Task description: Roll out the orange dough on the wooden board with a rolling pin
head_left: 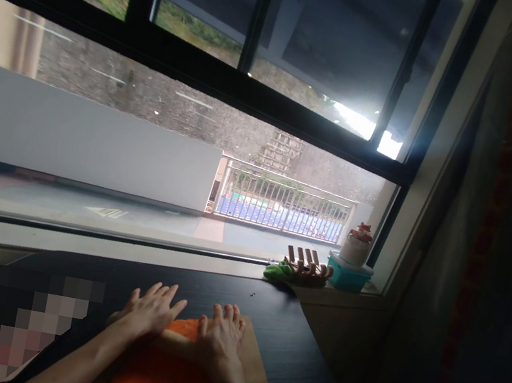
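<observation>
A sheet of orange dough (161, 379) lies over a wooden board (259, 377) on the dark table. Across the dough runs a pale wooden rolling pin (180, 342), whose middle shows between my hands. My left hand (150, 310) rests palm down over the pin's left part, with fingers stretched forward and apart. Over the right part lies my right hand (221, 336), also open, its fingers pointing away from me. The palms hide both ends of the pin. More dough shows beyond it.
The dark table (299, 364) ends below a window sill (136, 254). A brown slatted rack (308, 268), a green cloth-like item (278, 272) and a teal box (348, 272) with a white jar (354, 251) on it stand along the sill. The lower left is pixelated.
</observation>
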Motion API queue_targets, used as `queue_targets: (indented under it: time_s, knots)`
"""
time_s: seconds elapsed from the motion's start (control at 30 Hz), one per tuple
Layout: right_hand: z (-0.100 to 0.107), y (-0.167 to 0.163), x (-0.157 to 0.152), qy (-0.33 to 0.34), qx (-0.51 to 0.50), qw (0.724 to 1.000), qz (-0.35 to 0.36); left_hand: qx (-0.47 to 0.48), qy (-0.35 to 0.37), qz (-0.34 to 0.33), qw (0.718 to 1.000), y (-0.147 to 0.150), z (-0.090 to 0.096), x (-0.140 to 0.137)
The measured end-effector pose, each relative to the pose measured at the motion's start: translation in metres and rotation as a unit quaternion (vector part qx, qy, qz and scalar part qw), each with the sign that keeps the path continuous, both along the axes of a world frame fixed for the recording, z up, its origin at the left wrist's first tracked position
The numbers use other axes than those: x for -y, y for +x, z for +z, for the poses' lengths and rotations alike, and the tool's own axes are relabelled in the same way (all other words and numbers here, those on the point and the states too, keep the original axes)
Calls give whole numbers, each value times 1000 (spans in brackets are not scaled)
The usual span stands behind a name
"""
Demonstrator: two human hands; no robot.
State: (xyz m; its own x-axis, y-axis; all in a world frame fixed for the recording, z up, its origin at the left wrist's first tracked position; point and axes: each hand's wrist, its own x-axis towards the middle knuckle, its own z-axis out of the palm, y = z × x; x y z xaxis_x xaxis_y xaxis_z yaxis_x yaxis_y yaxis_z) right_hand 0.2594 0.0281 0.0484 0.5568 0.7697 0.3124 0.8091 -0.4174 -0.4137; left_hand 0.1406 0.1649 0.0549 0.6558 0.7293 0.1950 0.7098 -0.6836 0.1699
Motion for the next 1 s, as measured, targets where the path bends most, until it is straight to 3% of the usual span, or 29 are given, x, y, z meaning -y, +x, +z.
queue_targets:
  time_s: [0.17, 0.43, 0.6, 0.83, 1.0]
  knots:
    - [0, -20, 23, -1, 22, 999, 34, -37, -39, 44, 998, -17, 5, 22]
    - [-11, -57, 59, 38, 45, 996, 65, -69, -11, 23, 997, -61, 9, 62]
    - [-8, -41, 40, 33, 59, 997, 42, -67, -27, 45, 996, -40, 12, 48]
    - [0, -8, 1, -50, 26, 998, 12, -47, -61, 67, 995, -5, 6, 14]
    - [0, -19, 16, -60, 61, 996, 29, -53, -55, 53, 996, -17, 1, 25]
